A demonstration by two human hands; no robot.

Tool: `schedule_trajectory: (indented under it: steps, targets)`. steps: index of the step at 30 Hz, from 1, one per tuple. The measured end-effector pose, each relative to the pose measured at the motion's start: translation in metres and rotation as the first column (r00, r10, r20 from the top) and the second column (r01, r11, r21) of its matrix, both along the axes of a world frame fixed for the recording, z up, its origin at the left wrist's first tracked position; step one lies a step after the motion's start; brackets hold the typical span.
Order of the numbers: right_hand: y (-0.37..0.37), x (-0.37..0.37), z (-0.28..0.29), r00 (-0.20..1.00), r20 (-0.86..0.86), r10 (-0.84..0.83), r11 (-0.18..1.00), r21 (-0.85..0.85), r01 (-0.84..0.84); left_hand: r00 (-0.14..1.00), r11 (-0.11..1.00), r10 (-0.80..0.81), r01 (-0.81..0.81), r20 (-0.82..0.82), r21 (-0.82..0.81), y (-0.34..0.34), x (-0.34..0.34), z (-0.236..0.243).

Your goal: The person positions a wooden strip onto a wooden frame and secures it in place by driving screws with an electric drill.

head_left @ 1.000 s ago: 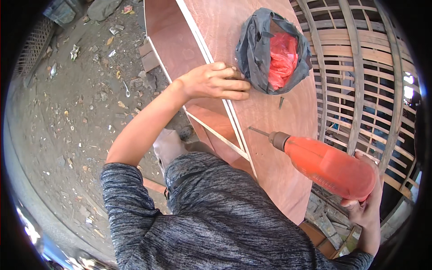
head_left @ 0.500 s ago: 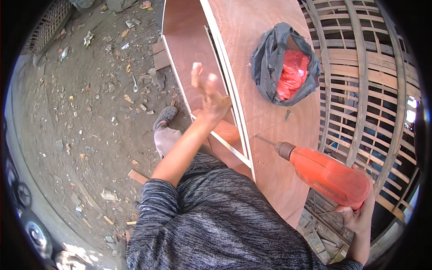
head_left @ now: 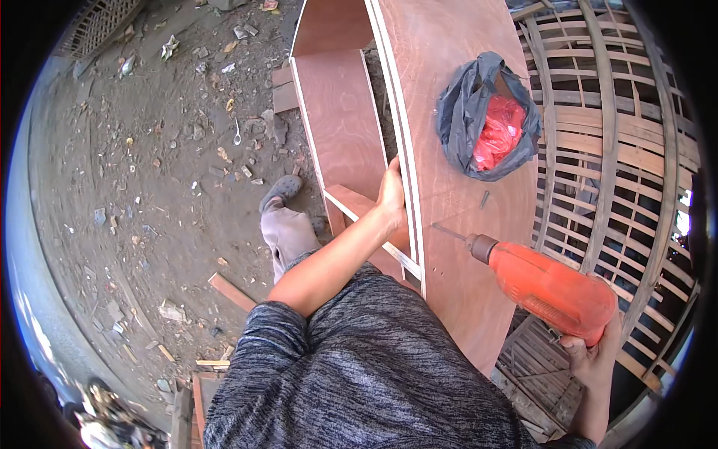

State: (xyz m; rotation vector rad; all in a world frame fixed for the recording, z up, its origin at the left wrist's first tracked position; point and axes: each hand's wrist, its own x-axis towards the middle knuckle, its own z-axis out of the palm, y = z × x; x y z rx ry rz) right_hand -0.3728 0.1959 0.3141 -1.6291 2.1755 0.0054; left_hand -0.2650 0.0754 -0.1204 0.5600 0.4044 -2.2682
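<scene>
A red power drill [head_left: 553, 288] lies level in my right hand [head_left: 597, 361], whose fingers are wrapped round its handle. Its thin bit [head_left: 450, 232] points left, with the tip at the face of a reddish plywood panel [head_left: 467, 262]. I cannot tell whether the tip has entered the wood. My left hand [head_left: 392, 198] reaches inside the open plywood cabinet [head_left: 340, 112], against the panel's inner side by its pale edge. Most of its fingers are hidden behind that edge. Just above the bit, a small screw or nail [head_left: 485, 199] lies on the panel.
A black plastic bag [head_left: 464, 112] with a red plastic bag [head_left: 499, 135] inside rests on the panel. Slatted wooden lattice [head_left: 591, 142] stands at the right. Dirt ground [head_left: 172, 202] with scattered litter and wood scraps spreads at the left, near my foot [head_left: 283, 188].
My left hand, raised with fingers spread before, has gone down inside the cabinet against the panel. The drill stays at about the same spot on the panel. The view has shifted slightly.
</scene>
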Motion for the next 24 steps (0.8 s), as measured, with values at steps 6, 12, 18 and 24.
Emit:
schedule_trajectory:
  steps: [6, 12, 18, 24]
  targets:
    - [0.005, -0.001, 0.000, 0.998, 0.033, -0.053, 0.998, -0.043, 0.054, 0.994, 0.994, 0.052, -0.061, -0.096, -0.089, 0.008, 0.022, 0.046]
    - [0.002, -0.006, 0.000, 0.998, 0.055, -0.017, 1.000, -0.009, 0.017, 0.990, 0.956, 0.130, -0.140, -0.053, -0.259, 0.014, 0.025, 0.048]
    - [-0.003, 0.010, 0.001, 0.993, 0.112, -0.045, 0.995, 0.089, 0.035, 0.968, 0.913, -0.015, 0.115, 0.251, -0.392, 0.017, 0.020, 0.044]
    - [-0.011, 0.008, -0.002, 0.984, 0.137, -0.115, 0.990, 0.102, 0.102, 0.961, 0.912, 0.021, 0.095, 0.277, -0.398, 0.020, 0.018, 0.021]
